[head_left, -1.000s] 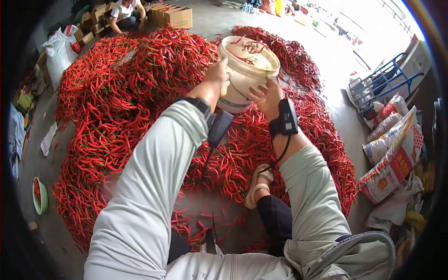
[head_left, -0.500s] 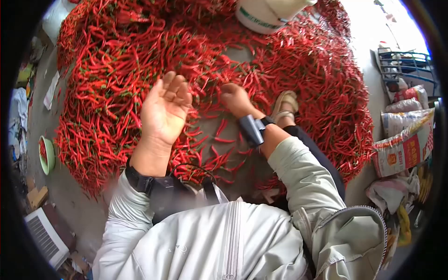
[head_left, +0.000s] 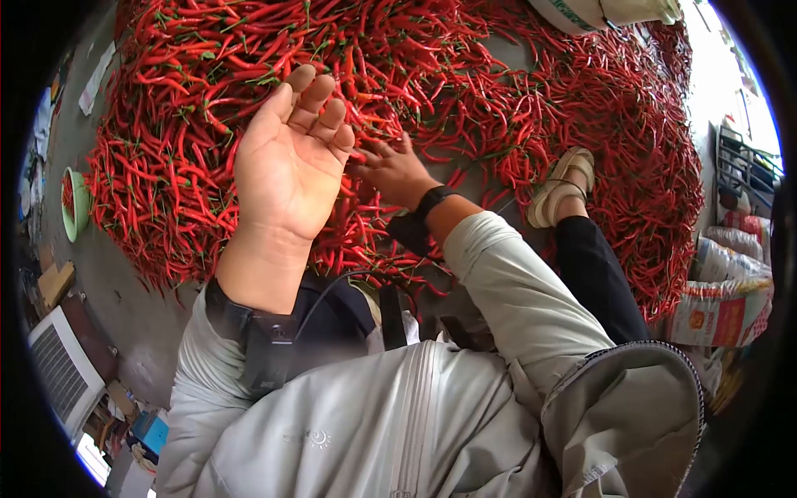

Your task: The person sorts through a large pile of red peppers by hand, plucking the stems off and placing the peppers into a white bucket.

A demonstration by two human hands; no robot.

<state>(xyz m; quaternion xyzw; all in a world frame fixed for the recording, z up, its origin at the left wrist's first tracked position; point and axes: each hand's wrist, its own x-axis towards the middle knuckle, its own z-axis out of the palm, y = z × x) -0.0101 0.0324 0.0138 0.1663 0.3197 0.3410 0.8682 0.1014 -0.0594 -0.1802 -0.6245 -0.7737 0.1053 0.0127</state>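
Observation:
Red chili peppers [head_left: 191, 158] with green stems lie in a broad heap on the floor in front of me and to both sides. My left hand [head_left: 286, 170] is raised over the heap, palm up, with its fingers slightly curled and nothing in them. Beside it, my right hand [head_left: 394, 173] reaches down to the peppers with its back to me. Its fingers are spread among the red chilies, and I cannot make out whether the tips press on any. A dark strap [head_left: 436, 199] circles my right wrist.
A white bucket [head_left: 573, 12] stands at the top right among the peppers. My sandalled foot [head_left: 560, 187] rests at the heap's edge. A green bowl [head_left: 76, 203] sits at the left, printed sacks [head_left: 718, 311] at the right, and a white vented panel [head_left: 66, 369] at the lower left.
My view has shifted left, so the bucket and foot sit farther right. My right hand has moved left, closer to the left hand, and its fingers have spread over the peppers.

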